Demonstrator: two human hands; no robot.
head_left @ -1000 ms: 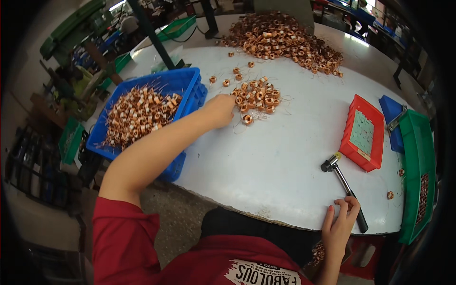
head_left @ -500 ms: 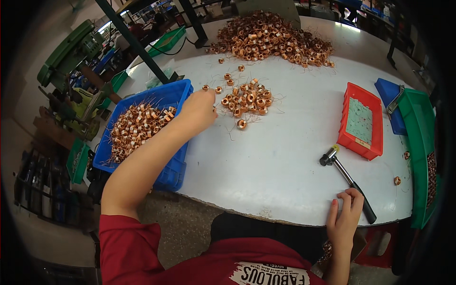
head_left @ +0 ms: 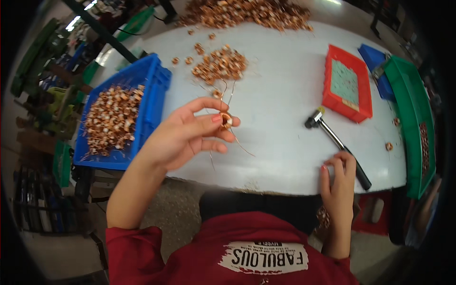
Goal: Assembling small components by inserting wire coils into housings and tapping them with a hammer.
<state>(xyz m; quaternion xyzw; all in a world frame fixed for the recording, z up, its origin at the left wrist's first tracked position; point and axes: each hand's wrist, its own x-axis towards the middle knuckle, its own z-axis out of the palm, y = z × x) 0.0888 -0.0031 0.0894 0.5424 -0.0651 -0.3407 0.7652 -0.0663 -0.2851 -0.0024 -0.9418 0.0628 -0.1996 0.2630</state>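
Left of the hammer [head_left: 336, 138], the left hand [head_left: 178, 135] pinches a copper coil [head_left: 228, 122] between thumb and fingers above the worktop [head_left: 280, 159]. The right hand [head_left: 340, 184] is relaxed, fingers loosely curled, beside the hammer's handle. A red tray [head_left: 327, 78] sits just past its head; a blue bin [head_left: 153, 97] lies well left of it.

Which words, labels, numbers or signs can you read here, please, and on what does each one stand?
Dark red shirt: a white patch with large dark capital letters, legible but not copied here; smaller lines on it are partly too small to read.
Red plastic tray: a pale label at its near end; any print is too small to read.
No other lettering is discernible.
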